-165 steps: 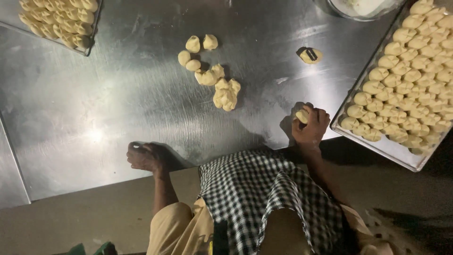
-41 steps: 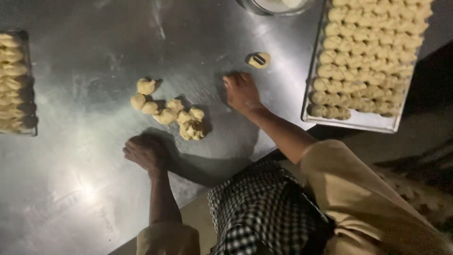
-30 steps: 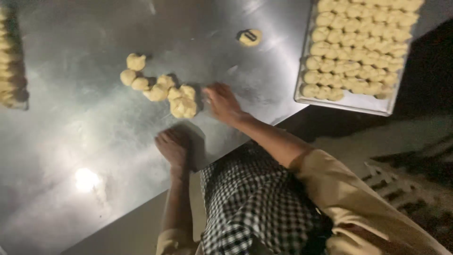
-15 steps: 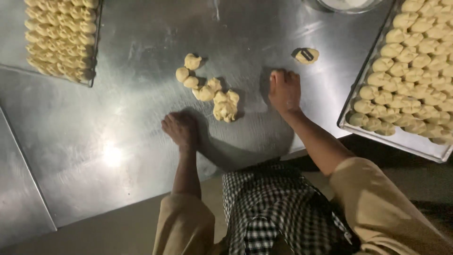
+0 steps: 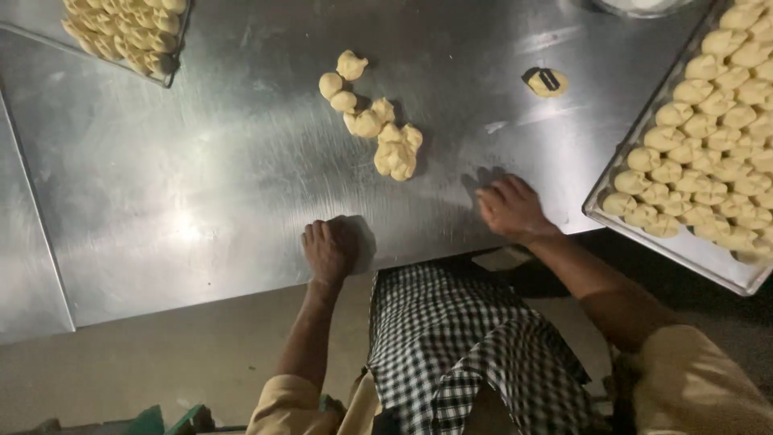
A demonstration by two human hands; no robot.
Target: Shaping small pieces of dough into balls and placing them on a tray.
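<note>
Two trays flank the steel table (image 5: 201, 185): one tray (image 5: 165, 76) at eleven o'clock, another tray (image 5: 684, 250) at three. Left hand (image 5: 328, 251) and right hand (image 5: 509, 209) press flat, holding nothing; dough pieces (image 5: 378, 121) lie at twelve, unobstructed.

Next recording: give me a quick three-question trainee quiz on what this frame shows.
1. True or false: the left hand rests palm-down on the steel table.
2. Which lies nearest the right hand? A) the heap of dough pieces B) the left tray C) the bowl at the top edge
3. Fill in: the right tray holds rows of shaped ____ pieces.

Key: 1 true; 2 A; 3 dough.
</note>
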